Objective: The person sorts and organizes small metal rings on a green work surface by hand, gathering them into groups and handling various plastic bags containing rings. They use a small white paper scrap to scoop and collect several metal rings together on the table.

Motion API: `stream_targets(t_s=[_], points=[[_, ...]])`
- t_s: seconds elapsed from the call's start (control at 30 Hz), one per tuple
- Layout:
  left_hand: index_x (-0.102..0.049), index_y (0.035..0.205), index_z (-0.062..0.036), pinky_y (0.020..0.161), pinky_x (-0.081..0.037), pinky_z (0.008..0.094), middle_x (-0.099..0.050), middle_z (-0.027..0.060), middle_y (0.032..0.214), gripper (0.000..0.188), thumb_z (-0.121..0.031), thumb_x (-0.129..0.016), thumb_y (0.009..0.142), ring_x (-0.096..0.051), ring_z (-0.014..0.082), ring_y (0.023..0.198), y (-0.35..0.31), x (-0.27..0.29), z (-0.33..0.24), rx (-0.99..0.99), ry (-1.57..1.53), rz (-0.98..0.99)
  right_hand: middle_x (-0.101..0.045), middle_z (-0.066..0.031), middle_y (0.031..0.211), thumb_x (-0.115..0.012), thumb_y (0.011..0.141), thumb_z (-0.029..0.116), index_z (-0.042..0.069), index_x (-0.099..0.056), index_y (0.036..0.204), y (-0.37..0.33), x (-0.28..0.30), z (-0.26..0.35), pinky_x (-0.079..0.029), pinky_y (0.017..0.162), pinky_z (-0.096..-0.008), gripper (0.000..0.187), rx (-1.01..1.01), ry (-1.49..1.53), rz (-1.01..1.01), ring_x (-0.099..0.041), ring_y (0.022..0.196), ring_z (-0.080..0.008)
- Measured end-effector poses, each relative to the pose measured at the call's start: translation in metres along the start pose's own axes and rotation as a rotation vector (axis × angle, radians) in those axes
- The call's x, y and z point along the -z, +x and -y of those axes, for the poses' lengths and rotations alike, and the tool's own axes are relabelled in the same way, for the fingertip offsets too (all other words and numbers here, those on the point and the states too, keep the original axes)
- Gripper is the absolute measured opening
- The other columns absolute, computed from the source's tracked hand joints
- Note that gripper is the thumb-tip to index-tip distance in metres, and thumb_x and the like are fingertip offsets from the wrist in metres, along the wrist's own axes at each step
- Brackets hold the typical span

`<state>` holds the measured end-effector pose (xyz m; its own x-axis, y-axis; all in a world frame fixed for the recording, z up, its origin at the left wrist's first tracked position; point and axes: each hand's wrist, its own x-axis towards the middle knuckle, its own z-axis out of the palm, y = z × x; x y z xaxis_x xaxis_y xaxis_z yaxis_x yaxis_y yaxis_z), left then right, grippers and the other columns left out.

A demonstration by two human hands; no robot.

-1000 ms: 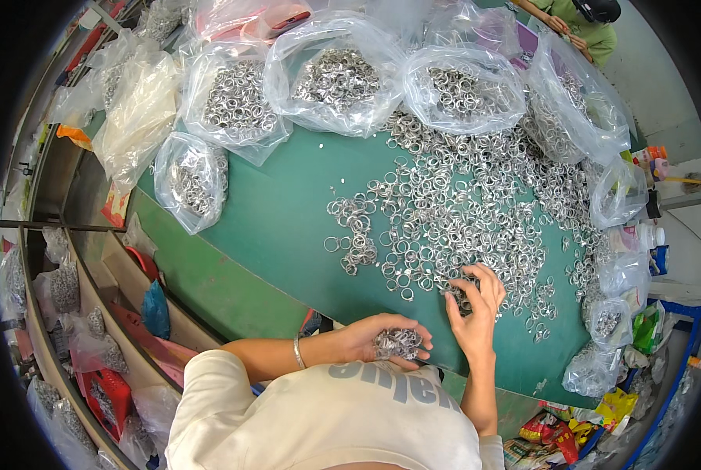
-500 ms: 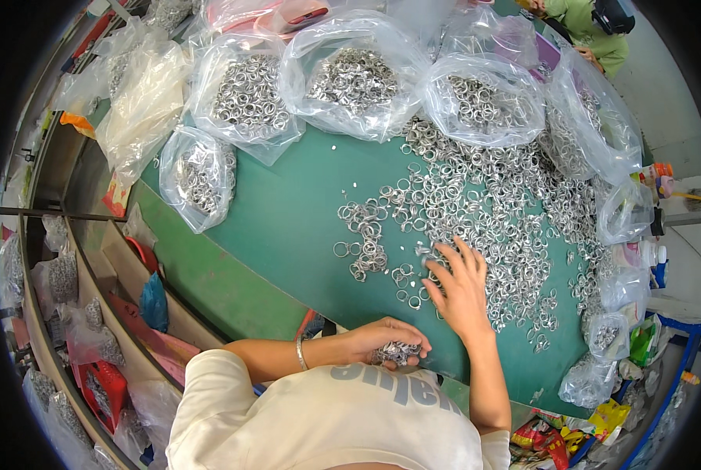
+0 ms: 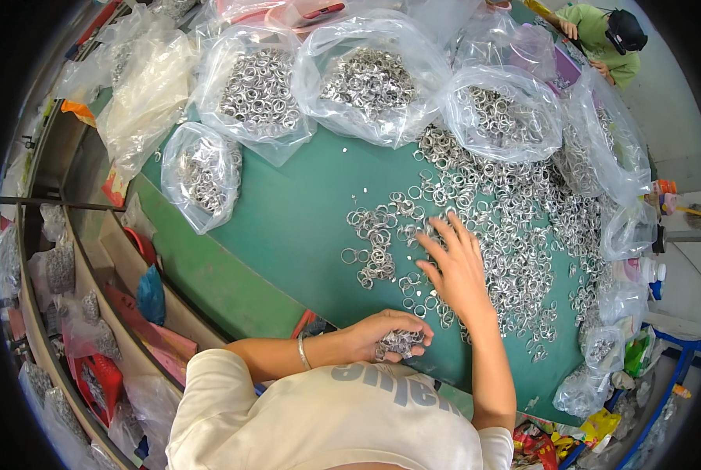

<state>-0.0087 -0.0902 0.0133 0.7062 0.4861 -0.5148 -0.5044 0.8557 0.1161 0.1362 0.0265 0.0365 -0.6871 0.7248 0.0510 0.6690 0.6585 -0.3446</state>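
My left hand point(image 3: 383, 335) is cupped near the front edge of the green table point(image 3: 288, 219), its fingers curled around a heap of silvery rings point(image 3: 400, 345). Farther in, my right hand point(image 3: 458, 266) reaches over the left side of a wide pile of loose metal rings point(image 3: 515, 258). Its fingers are spread, with the tips at the rings; nothing is visibly held in it. A smaller cluster of rings point(image 3: 375, 243) lies left of my right fingertips. A few small pale bits are scattered among and beside the rings.
Open clear plastic bags of rings stand along the far side, including a middle bag point(image 3: 370, 82) and a smaller left one point(image 3: 203, 176). Shelving with bags point(image 3: 92, 258) runs along the left. A person in green point(image 3: 601, 39) works at the far right.
My right hand has shifted slightly left and away from me over the rings. The left hand stays cupped around its rings. The view has tilted a little.
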Motion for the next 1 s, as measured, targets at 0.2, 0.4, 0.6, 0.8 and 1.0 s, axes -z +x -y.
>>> stream_targets(t_s=[0.2, 0.4, 0.6, 0.8, 1.0], points=[[-0.064, 0.096, -0.001, 0.036, -0.033, 0.0211, -0.06, 0.0132, 0.095, 0.02, -0.018, -0.056, 0.089, -0.06, 0.0181, 0.076, 0.002, 0.005, -0.01, -0.042, -0.046, 0.047, -0.048, -0.0054, 0.129, -0.068, 0.076, 0.015, 0.006, -0.065, 0.104, -0.044, 0.024, 0.012, -0.035, 0.099, -0.0451, 0.029, -0.015, 0.021, 0.141, -0.035, 0.13, -0.0285], [-0.062, 0.099, 0.0002, 0.037, -0.033, 0.0206, -0.059, 0.0125, 0.096, 0.023, -0.02, -0.054, 0.09, -0.059, 0.0165, 0.078, 0.003, 0.007, -0.014, -0.089, -0.05, 0.097, -0.06, -0.006, 0.113, -0.068, 0.076, 0.009, 0.005, -0.067, 0.095, -0.07, 0.028, 0.011, -0.038, 0.094, -0.0432, 0.02, -0.041, 0.28, 0.069, -0.044, 0.124, -0.0289], [-0.059, 0.102, -0.0022, 0.042, -0.04, 0.02, -0.059, 0.0098, 0.099, 0.024, -0.022, -0.053, 0.091, -0.062, 0.0171, 0.081, -0.004, 0.0, -0.031, -0.146, -0.108, 0.055, -0.066, -0.0128, 0.09, -0.063, 0.076, -0.003, -0.001, -0.066, 0.086, -0.07, 0.024, 0.01, -0.045, 0.083, -0.0364, 0.011, -0.227, 0.466, -0.332, -0.063, 0.093, -0.0284], [-0.058, 0.096, -0.0037, 0.04, -0.04, 0.0203, -0.052, 0.0124, 0.101, 0.016, -0.017, -0.053, 0.089, -0.051, 0.0189, 0.081, -0.011, -0.009, -0.07, -0.324, -0.307, 0.046, -0.065, -0.0143, 0.086, -0.062, 0.077, -0.005, -0.003, -0.066, 0.086, -0.081, 0.01, 0.017, -0.047, 0.078, -0.0346, 0.01, -0.292, 0.474, -0.448, -0.062, 0.084, -0.0277], [-0.053, 0.1, -0.0066, 0.038, -0.037, 0.0206, -0.051, 0.011, 0.099, 0.015, -0.016, -0.053, 0.088, -0.05, 0.0178, 0.08, -0.022, -0.012, -0.113, -0.521, -0.459, 0.072, -0.064, -0.0137, 0.081, -0.062, 0.076, -0.007, -0.004, -0.064, 0.085, -0.086, 0.0, 0.02, -0.047, 0.073, -0.034, 0.01, -0.281, 0.475, -0.517, -0.06, 0.077, -0.0264]])
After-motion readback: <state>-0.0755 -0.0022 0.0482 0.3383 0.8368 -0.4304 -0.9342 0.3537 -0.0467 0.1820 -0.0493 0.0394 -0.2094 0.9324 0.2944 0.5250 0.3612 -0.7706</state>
